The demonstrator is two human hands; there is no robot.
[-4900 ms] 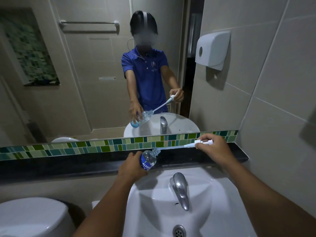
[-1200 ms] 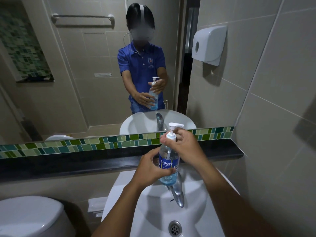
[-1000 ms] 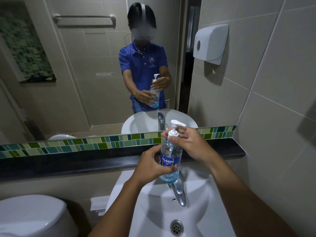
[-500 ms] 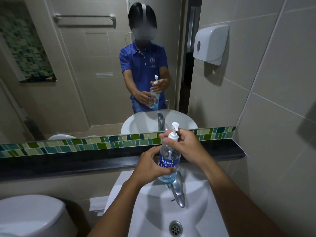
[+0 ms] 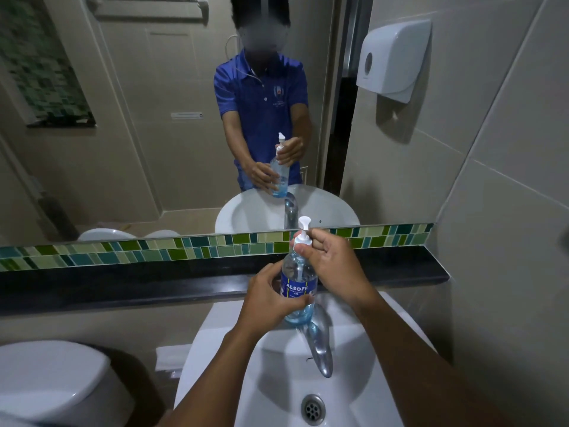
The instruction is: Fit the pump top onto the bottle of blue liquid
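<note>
Bottle of blue liquid stands upright in the air above the white sink, right over the chrome tap, which shows just below the bottle's base. Left hand wraps around the lower half of the bottle, fingers closed about the body beside the blue label, thumb pressed across the front near the bottom. Right hand reaches in from the right at neck height, its fingertips curled shut on the white collar of the pump top. That pump top sits on the bottle's mouth, its dip tube running down inside through the clear liquid, its nozzle pointing away from the camera. Whether the collar is screwed fully home cannot be told. Behind the hands runs a black ledge under a band of green mosaic tiles, and the mirror above repeats both hands on the bottle. On the right wall hangs a white dispenser, and a toilet lid fills the lower left corner
</note>
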